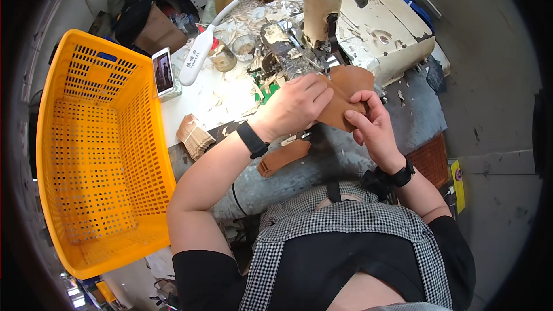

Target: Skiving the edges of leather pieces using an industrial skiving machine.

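A brown leather piece (334, 110) is between my two hands at the working end of an industrial leather machine (322, 8). My left hand (296, 103) has its fingers curled and pressed on the leather's left side, close to the machine's small metal parts. The edge at the right is pinched between thumb and fingers of my right hand (373, 129). The leather's far part spreads out under the machine head. Nearer to me, a small stack of brown leather pieces (283, 158) lies on the rounded grey surface. Another stack of tan pieces (194, 137) lies left of my left wrist.
A large yellow plastic basket (164, 155) stands at the left. By its rim a phone (163, 73) leans upright. A white lamp (197, 57) on a bent arm, a red-lidded jar (221, 56) and many leather scraps (239, 89) occupy the table.
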